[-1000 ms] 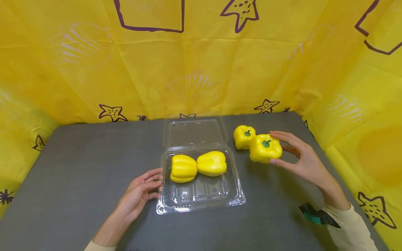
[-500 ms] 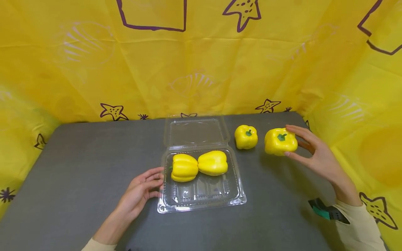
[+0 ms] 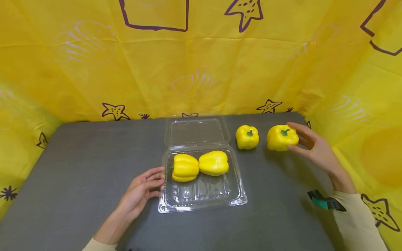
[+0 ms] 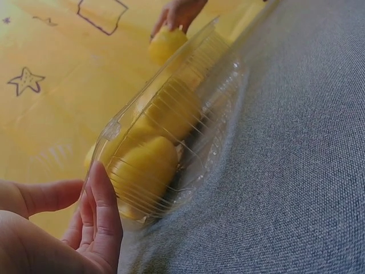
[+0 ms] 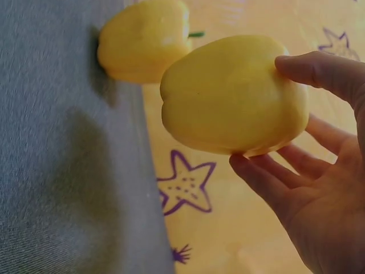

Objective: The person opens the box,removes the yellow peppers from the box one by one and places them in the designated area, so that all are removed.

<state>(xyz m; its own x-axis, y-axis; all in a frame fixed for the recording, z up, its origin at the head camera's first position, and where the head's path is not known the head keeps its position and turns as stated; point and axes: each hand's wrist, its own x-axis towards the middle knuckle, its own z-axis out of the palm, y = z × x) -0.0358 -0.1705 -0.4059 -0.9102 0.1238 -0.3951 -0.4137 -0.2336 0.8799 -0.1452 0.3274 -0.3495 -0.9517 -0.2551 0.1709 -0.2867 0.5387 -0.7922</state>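
In the head view a hinged clear plastic container (image 3: 205,188) lies with its lid (image 3: 198,132) folded back. Two yellow bell peppers, a left one (image 3: 185,168) and a right one (image 3: 214,163), lie end to end in its rear half. My left hand (image 3: 138,190) holds the container's left rim, thumb on one side and fingers on the other in the left wrist view. My right hand (image 3: 318,150) grips another yellow bell pepper (image 5: 234,97) between thumb and fingers, stem upward, above the table. A further bell pepper (image 3: 247,137) stands on the table between it and the lid.
The dark grey table (image 3: 94,167) meets a yellow patterned cloth (image 3: 150,69) at the back and sides. Bare tabletop shows left of the container and in front of it. A dark strap with a green part (image 3: 325,201) sits at the right sleeve.
My right hand has carried its bell pepper rightward and slightly back, away from the standing one, so a gap now separates them. The left hand and container hold their place.
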